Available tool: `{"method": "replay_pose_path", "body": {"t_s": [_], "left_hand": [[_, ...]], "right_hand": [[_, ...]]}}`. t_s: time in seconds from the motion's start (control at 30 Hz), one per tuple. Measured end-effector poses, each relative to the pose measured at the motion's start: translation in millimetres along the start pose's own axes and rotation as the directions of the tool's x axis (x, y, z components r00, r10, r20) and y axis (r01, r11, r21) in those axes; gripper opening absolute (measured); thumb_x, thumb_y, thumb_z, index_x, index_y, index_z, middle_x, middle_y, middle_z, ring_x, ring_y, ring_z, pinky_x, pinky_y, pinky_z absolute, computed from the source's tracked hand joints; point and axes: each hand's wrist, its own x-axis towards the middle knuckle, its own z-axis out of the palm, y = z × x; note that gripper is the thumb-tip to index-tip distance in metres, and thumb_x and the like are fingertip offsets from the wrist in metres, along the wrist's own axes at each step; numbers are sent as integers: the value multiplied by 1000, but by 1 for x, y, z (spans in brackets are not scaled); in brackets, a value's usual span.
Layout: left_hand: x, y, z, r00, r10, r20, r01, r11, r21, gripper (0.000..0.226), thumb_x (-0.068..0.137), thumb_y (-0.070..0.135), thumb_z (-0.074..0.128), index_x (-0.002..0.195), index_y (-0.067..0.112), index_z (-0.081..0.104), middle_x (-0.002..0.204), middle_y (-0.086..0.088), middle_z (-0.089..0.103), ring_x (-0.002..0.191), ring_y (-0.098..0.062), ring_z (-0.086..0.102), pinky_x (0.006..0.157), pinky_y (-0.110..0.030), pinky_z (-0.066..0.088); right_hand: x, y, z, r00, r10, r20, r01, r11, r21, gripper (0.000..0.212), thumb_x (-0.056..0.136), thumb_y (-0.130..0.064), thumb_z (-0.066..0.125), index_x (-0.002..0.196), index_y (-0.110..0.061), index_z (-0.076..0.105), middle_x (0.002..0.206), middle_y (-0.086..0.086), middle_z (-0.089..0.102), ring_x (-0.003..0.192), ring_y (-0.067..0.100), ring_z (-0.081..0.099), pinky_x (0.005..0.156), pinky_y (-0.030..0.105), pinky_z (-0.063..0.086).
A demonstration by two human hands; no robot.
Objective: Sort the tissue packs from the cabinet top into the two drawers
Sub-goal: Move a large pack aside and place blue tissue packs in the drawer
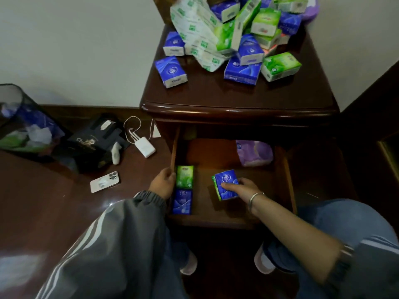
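A pile of blue, green and white tissue packs (235, 33) covers the back of the dark cabinet top (226, 96). Below it a drawer (218, 156) stands pulled out. Inside, a green pack (185, 176) and a blue pack (182, 201) lie along the left wall, and a purple pack (253, 152) lies at the back right. My right hand (241, 187) holds a blue pack (226, 184) stacked on a green one, low over the drawer floor. My left hand (163, 183) grips the drawer's left wall beside the green pack.
On the dark wooden floor to the left lie a phone (104, 181), a white power bank with cable (145, 146), a black box (95, 143) and a mesh waste bin (23, 124). My knees flank the drawer front. A white wall rises behind the cabinet.
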Motion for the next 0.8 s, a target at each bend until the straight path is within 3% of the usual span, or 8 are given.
{"method": "replay_pose_path", "body": {"t_s": [0.03, 0.13, 0.17, 0.23, 0.37, 0.53, 0.67, 0.8], "left_hand": [[3, 2, 4, 1000, 21, -18, -21, 1000, -4, 41, 99, 23, 44, 136, 6, 47, 136, -18, 53, 125, -32, 49, 99, -33, 37], [6, 4, 9, 996, 36, -83, -34, 999, 14, 35, 99, 19, 41, 131, 7, 50, 128, -20, 58, 118, -36, 53, 89, -34, 40], [7, 4, 9, 995, 37, -95, -35, 999, 21, 33, 99, 19, 41, 129, 7, 51, 126, -20, 59, 115, -36, 54, 86, -34, 40], [10, 3, 7, 994, 43, -100, -41, 999, 24, 30, 98, 18, 43, 125, 7, 53, 122, -19, 62, 112, -36, 57, 84, -35, 42], [15, 0, 3, 995, 44, -91, -44, 999, -4, 30, 96, 15, 47, 124, 8, 55, 122, -17, 63, 112, -34, 58, 88, -37, 45], [21, 0, 2, 995, 50, -85, -51, 999, -9, 28, 95, 18, 48, 120, 9, 56, 120, -16, 63, 108, -33, 59, 85, -37, 46], [22, -2, 2, 995, 61, -82, -61, 998, -4, 29, 95, 17, 48, 122, 8, 55, 120, -15, 63, 108, -34, 59, 87, -38, 47], [23, -1, 2, 995, 63, -83, -63, 998, -5, 29, 95, 18, 47, 122, 7, 55, 120, -15, 63, 108, -34, 59, 86, -38, 47]], "right_hand": [[6, 0, 5, 1000, -2, -7, 2, 1000, 21, 20, 75, -15, 75, 92, -12, 64, 87, 5, 69, 66, 10, 63, 51, 15, 48], [25, -2, 22, 998, -11, -57, 14, 999, 44, 36, 80, -13, 71, 113, -1, 61, 107, 17, 67, 77, 21, 63, 72, 26, 53], [32, -2, 28, 997, -22, -75, 24, 1000, 19, 37, 82, -14, 69, 115, 0, 60, 110, 19, 67, 77, 21, 63, 71, 25, 53], [43, -1, 44, 995, -52, -82, 50, 998, -25, 33, 85, -13, 66, 114, 1, 61, 112, 20, 66, 75, 20, 63, 61, 18, 51], [55, 9, 69, 991, -74, -115, 56, 987, -148, 28, 85, -19, 67, 105, 1, 65, 109, 20, 68, 98, 32, 65, 84, 32, 48], [60, 20, 69, 987, -116, -112, 98, 982, -160, 25, 83, -20, 69, 102, -4, 65, 106, 18, 69, 95, 28, 64, 89, 37, 48], [56, 18, 58, 988, -123, -96, 110, 985, -129, 28, 86, -24, 66, 106, -5, 63, 102, 12, 68, 87, 19, 62, 80, 29, 48], [41, 19, 37, 1000, 2, -25, -6, 988, -156, 13, 87, -25, 64, 94, -14, 63, 73, 1, 67, 59, 8, 58, 44, 13, 42]]}}
